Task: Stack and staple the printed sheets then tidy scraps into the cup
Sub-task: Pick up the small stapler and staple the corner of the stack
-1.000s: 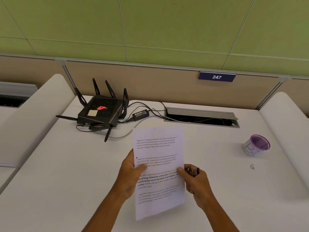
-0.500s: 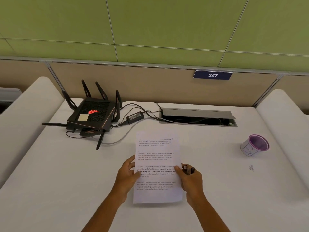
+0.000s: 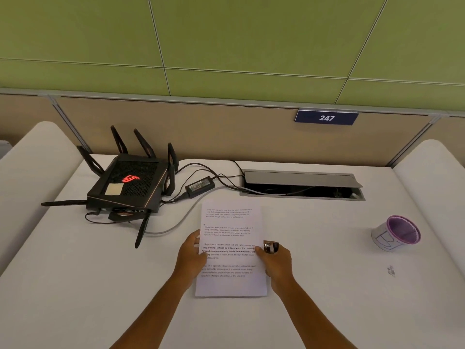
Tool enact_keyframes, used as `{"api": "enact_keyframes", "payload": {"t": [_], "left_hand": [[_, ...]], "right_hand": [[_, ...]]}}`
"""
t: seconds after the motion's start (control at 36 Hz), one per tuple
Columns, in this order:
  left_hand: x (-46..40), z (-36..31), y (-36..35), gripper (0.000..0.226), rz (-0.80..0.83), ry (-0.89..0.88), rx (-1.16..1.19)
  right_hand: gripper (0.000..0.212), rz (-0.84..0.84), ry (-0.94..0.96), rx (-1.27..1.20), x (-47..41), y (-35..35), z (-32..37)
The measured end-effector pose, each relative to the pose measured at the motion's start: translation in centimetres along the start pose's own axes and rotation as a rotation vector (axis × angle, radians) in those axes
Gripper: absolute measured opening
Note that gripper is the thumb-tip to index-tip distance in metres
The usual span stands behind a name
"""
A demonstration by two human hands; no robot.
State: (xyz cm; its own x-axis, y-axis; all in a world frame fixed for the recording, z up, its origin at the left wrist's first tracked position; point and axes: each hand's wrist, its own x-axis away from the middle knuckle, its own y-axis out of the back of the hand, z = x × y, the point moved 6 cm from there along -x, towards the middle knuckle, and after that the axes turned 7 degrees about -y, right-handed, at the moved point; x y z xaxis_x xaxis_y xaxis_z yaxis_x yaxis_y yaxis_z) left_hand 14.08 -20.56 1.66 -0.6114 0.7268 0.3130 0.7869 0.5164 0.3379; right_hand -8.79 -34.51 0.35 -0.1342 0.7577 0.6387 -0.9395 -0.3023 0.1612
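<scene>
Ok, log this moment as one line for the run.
sheets flat on desk | left hand on left edge | right hand grips small stapler | scrap outside cup

an office cubicle: white desk [image 3: 314,311] with cable hatch [image 3: 302,183], partition panel [image 3: 201,127] bearing number plate 247 [image 3: 326,118], router [image 3: 125,188] at left
</scene>
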Motion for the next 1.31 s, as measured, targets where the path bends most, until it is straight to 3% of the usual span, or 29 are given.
{"api": "enact_keyframes", "payload": {"t": [0.22, 0.64, 1.08, 1.31], "left_hand": [[-2.8, 1.0, 0.1, 0.042, 0.031, -0.066, -0.213], [-4.5, 1.3, 0.2, 0.047, 0.043, -0.164, -0.390], [-5.3, 2.0, 0.6, 0.053, 0.013, -0.206, -0.453], [-5.2, 2.3, 0.3, 0.072, 0.013, -0.172, -0.482]], "right_hand": [[0.017, -0.033, 0.072, 0.261, -2.9, -2.0, 0.8], [0.038, -0.122, 0.179, 0.609, -3.6, -2.7, 1.5], [0.040, -0.136, 0.196, 0.589, -3.6, -2.9, 1.7], [0.042, -0.126, 0.200, 0.566, -3.7, -2.9, 1.6]]}}
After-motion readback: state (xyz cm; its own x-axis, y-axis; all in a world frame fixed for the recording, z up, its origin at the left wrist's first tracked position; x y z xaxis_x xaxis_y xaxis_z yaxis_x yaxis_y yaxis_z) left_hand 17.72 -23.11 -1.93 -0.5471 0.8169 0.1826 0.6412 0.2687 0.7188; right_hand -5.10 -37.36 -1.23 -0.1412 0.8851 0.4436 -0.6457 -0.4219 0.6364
